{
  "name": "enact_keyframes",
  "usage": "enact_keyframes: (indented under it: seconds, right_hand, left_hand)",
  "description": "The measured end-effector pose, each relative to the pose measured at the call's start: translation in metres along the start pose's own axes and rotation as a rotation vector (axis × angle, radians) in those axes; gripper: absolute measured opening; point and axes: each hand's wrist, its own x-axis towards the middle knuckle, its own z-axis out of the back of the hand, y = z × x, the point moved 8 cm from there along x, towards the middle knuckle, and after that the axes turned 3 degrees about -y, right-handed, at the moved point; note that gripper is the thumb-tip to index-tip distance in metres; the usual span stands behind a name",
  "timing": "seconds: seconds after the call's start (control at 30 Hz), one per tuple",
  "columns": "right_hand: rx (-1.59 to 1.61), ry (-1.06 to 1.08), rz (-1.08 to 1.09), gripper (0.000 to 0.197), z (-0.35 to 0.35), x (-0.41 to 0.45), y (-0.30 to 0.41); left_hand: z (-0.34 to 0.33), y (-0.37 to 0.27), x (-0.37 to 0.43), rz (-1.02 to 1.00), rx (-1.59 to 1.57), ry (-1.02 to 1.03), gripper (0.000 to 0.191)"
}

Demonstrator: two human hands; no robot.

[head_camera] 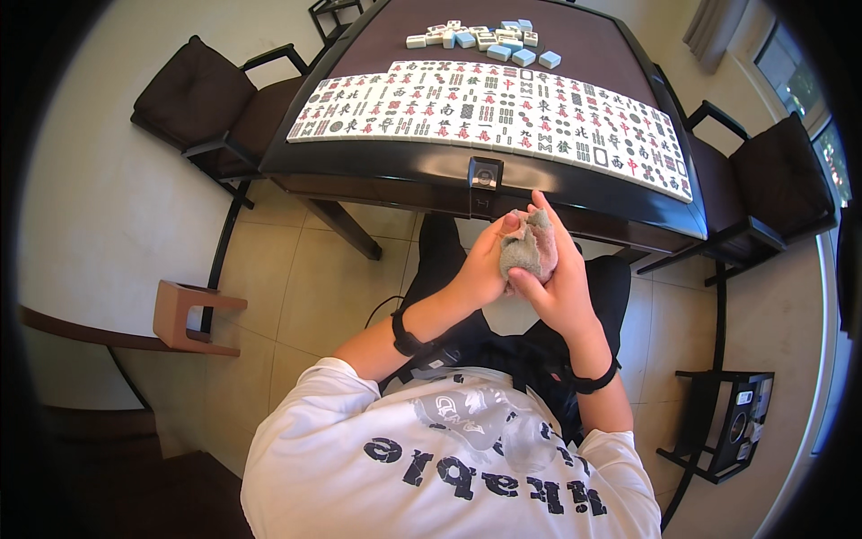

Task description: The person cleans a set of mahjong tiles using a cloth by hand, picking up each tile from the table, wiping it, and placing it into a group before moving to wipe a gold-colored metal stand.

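Between my palms I hold a crumpled cloth (528, 249), grey-green with a pinkish part, above my lap and just short of the table edge. My left hand (486, 259) presses it from the left, thumb on top. From the other side my right hand (562, 276) cups it, its thumb across the front and its fingers pointing towards the table. Beyond my hands, rows of face-up mahjong tiles (485, 108) lie packed together along the near side of the mahjong table (377, 158). Farther back sits a loose heap of tiles (485, 40), some showing blue backs.
Dark cushioned armchairs stand left (202, 101) and right (761, 168) of the table. A brown stool (182, 316) is on the tiled floor at left, and a black side stand (724, 424) at lower right. Below the table's near edge is a table leg (347, 229).
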Motion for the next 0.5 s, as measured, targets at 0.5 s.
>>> enact_keyframes:
  seconds: [0.5]
  right_hand:
    - [-0.289,0.091,0.336,0.067,-0.007,-0.002,0.044]
  left_hand:
    - [-0.011,-0.023,-0.004,-0.327,0.426,0.209,0.086]
